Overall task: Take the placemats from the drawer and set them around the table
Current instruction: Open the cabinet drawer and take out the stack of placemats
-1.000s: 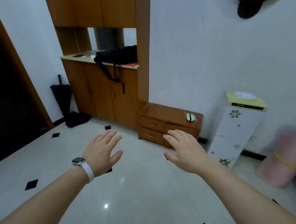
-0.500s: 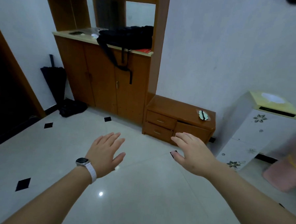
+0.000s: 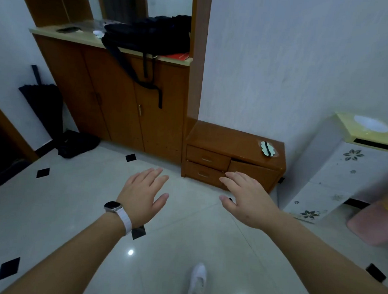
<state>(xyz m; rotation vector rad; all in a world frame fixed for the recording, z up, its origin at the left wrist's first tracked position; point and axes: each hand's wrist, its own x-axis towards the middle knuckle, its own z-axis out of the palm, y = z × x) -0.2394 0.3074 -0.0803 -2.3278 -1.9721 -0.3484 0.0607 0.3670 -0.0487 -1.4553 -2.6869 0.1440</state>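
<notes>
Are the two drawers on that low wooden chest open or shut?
Shut. Both drawers sit flush with the front of the low chest, nothing pulled out. The cabinet door beside them looks slightly ajar at its top edge.

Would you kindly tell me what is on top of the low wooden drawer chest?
A small pale object with a dark stripe lies near the right end of the low drawer chest. Its drawers are shut, hiding any contents.

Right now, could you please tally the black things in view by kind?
Bags: 2, one on the counter, one on the floor
Umbrella: 1
Floor diamonds: 6
Total: 9
</notes>
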